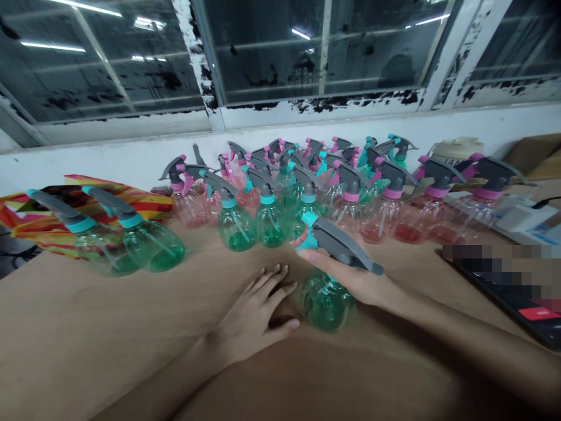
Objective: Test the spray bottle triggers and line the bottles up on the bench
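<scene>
My right hand (350, 272) is wrapped round the neck of a green spray bottle (328, 307) with a grey and turquoise trigger head. The bottle tilts slightly, its head pointing up and left; whether its base touches the table I cannot tell. Just left of it, my left hand (254, 313) lies flat on the wooden table (109, 333) with fingers spread, holding nothing. Beyond my hands, two green spray bottles (236, 228) with turquoise collars stand side by side. A pair of similar bottles (153, 245) is off to the left.
Many pink-collared bottles (377, 216), mixed with turquoise ones, crowd the back against the wall. A red and yellow patterned bag (140, 202) lies at the left. On the right are a dark phone-like device (495, 292), a white box (517, 213) and a cardboard box (537, 155). Windows rise behind.
</scene>
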Action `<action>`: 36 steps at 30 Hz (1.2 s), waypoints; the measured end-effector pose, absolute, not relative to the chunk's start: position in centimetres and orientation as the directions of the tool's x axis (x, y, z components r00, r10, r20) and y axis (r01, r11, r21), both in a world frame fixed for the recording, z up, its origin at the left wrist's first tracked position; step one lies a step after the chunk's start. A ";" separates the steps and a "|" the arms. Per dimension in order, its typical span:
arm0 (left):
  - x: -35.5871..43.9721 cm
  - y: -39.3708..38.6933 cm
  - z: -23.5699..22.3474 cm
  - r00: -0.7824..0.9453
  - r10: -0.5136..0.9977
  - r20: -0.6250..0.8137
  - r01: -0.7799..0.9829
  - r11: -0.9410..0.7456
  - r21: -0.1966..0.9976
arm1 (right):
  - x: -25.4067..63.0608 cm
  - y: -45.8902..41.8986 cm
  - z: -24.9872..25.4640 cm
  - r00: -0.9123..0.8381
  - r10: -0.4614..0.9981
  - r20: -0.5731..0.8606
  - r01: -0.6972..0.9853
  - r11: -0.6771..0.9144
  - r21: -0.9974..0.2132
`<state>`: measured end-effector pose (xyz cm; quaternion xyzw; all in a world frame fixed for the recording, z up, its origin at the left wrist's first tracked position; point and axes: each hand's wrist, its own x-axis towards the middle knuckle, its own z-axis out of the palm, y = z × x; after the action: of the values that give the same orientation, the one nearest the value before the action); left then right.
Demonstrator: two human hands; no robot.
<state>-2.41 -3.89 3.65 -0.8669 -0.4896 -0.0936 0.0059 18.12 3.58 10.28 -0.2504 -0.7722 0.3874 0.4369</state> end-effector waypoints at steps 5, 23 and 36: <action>-2.5 -3.9 3.5 0.496 0.852 0.169 0.855 -0.513 0.078 | 18.0 3.3 10.8 -0.486 0.689 0.538 0.053 0.638 -0.769; -2.4 -4.0 3.5 0.520 0.825 0.221 0.841 -0.540 0.040 | 19.1 0.9 10.2 -0.567 0.645 0.512 -0.067 0.583 -0.809; -2.5 -3.9 3.4 0.515 0.831 0.210 0.840 -0.538 0.069 | 19.2 0.6 10.1 -0.554 0.691 0.464 0.006 0.561 -0.828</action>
<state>-2.48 -3.86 3.37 -0.8701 -0.4801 -0.1092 0.0206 19.21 0.56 10.12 -0.2237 -0.7793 0.4117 0.4161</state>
